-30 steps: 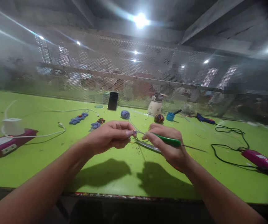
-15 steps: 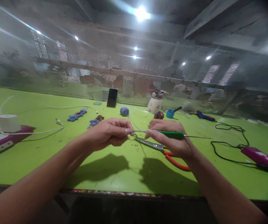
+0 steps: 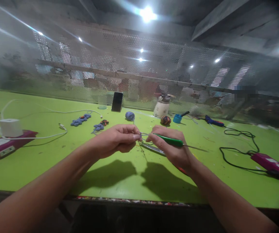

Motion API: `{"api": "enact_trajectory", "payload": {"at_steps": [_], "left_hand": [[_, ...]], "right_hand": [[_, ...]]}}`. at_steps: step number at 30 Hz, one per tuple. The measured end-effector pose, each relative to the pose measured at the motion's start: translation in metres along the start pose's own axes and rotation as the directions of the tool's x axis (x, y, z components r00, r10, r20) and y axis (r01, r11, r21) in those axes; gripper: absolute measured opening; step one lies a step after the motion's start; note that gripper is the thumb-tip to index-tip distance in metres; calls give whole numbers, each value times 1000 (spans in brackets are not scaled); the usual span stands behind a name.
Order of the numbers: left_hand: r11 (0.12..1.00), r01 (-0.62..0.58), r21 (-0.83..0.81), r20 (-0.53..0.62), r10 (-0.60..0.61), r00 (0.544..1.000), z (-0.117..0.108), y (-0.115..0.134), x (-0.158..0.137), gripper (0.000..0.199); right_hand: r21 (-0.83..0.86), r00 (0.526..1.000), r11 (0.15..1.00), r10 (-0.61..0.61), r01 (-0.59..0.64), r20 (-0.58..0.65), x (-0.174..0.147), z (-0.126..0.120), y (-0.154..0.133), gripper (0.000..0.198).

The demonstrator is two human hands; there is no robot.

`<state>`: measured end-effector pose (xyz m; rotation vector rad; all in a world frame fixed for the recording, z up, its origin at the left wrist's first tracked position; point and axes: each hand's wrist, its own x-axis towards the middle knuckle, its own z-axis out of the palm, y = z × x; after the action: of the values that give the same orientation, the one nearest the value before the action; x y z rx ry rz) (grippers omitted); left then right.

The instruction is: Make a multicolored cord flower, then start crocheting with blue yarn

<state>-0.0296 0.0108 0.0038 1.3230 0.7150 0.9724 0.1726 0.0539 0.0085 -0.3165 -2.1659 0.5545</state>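
My right hand point(image 3: 170, 142) is closed round the green handle of a crochet hook point(image 3: 172, 140), whose thin metal end sticks out to the right. Thumb and finger of my left hand point(image 3: 122, 138) pinch a bit of blue-purple yarn point(image 3: 140, 134). The hook's working tip lies near that yarn between the hands; exactly how they meet is too small to make out. A strand runs back to a blue-purple yarn ball point(image 3: 130, 116). Beneath my right hand are scissors point(image 3: 152, 149), their red handles mostly hidden.
Crocheted blue pieces point(image 3: 80, 120) lie at left, near a phone point(image 3: 117, 101) standing upright. Behind the hands are a multicoloured yarn ball point(image 3: 165, 120), a pale jar point(image 3: 161, 106) and a blue pot point(image 3: 177, 118). Purple power strips point(image 3: 273, 165) with cords flank both sides.
My right hand has moved slightly left, nearer my left hand, and the hook's handle has tilted, its rear end lower. The scissors' red handles are now mostly covered.
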Motion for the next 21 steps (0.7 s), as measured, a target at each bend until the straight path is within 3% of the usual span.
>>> {"api": "enact_trajectory", "payload": {"at_steps": [7,16,21], "left_hand": [[994,-59,-94,-73,52,996,2,-5,6,14],[997,-43,-69,-64,39,997,-1,-6,6,14],[998,-28,-63,-114,21,993,0,-6,7,11]], "right_hand": [[-209,991,971,-125,114,-42,0,3,0,30],[-257,990,961,-125,103,-69,0,6,2,28],[-242,991,965,-119,99,-68,0,8,4,30]]}}
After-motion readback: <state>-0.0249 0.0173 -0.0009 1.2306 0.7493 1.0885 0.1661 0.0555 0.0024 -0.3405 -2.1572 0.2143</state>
